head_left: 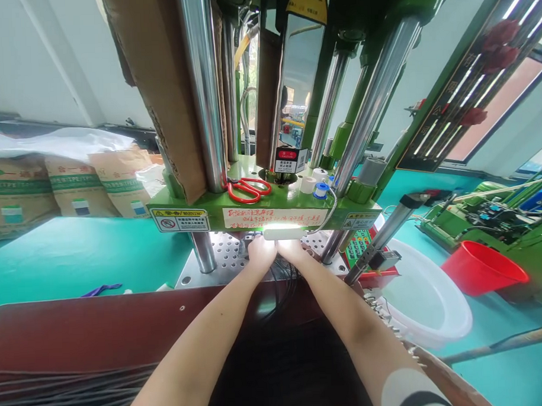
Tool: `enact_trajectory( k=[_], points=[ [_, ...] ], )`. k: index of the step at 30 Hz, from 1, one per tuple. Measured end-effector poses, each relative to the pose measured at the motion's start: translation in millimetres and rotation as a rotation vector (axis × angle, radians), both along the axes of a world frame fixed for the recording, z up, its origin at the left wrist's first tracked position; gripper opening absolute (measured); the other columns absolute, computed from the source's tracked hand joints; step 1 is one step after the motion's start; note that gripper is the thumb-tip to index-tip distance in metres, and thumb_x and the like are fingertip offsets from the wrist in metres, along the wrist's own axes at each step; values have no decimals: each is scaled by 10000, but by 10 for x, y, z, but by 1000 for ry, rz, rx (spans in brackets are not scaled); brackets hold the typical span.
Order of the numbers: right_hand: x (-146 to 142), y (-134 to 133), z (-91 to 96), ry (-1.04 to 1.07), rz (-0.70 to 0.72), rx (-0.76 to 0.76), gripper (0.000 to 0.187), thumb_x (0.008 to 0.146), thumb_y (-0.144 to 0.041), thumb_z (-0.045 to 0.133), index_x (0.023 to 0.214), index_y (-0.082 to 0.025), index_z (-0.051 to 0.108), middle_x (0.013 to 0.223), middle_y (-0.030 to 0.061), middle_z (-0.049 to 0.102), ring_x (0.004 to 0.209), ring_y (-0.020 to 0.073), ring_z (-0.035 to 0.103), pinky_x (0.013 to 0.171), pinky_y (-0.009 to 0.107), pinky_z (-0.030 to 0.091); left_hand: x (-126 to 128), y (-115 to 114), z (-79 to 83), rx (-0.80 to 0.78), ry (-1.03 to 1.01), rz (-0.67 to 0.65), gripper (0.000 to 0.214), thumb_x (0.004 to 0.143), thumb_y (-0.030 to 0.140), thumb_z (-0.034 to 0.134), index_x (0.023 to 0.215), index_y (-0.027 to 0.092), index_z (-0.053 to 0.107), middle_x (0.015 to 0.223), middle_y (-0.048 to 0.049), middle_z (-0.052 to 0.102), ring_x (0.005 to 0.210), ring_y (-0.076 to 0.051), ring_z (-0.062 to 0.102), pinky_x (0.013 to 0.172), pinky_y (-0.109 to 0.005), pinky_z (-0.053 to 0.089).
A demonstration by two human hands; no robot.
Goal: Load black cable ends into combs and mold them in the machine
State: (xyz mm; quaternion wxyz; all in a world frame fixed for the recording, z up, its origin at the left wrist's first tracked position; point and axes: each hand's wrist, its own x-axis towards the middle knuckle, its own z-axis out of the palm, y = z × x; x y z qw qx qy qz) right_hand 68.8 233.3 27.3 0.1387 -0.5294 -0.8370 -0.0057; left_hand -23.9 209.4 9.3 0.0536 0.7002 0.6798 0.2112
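Note:
Side by side under the green press beam (218, 221), my left hand (261, 252) and my right hand (291, 249) reach in over the perforated metal plate (224, 259). A bright lamp bar (283, 233) hangs just above them, and its glare washes out both hands. The fingers are hidden beyond the wrists and lamp, so what they hold does not show. Between my forearms, a bundle of thin black cables (280, 278) runs from near the hands toward my body.
Red-handled scissors (248, 191) and several tape rolls (321, 190) lie on the beam. Steel columns (204, 99) flank the press. Dark cables (59, 395) lie at lower left. A white basin (453, 318), a red bucket (482, 269) and a control panel (358, 247) stand right; paper sacks (77, 189) stand left.

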Motion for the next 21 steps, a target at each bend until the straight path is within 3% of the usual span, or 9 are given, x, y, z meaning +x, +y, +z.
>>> enact_trajectory(
  k=[5,9,14,21],
  points=[
    [200,-40,84,13,70,7,256,902,-240,377,950,-174,620,1001,60,630,917,167,555,839,326,405,-124,45,72,39,32,-53,372,855,240,290,946,145,638,872,-134,647,854,-246,595,770,-367,440],
    [440,-111,67,-5,165,-23,250,871,-279,418,916,-170,638,1021,75,637,972,192,534,876,323,361,-335,-21,104,71,64,-229,347,870,320,311,969,196,620,941,-90,642,937,-210,568,843,-326,411],
    [519,-96,47,-6,223,-77,281,850,-350,445,951,-178,643,1057,81,630,1006,204,527,898,337,343,-526,-23,72,74,84,-416,312,872,272,319,991,193,596,1082,-70,603,1043,-187,506,939,-313,346],
    [459,66,27,51,203,-108,291,855,-366,423,989,-232,644,1032,40,648,1009,202,539,882,318,374,-550,139,30,-48,-17,-388,331,854,321,327,933,234,637,914,-33,660,883,-178,579,809,-275,429]
  ],
)
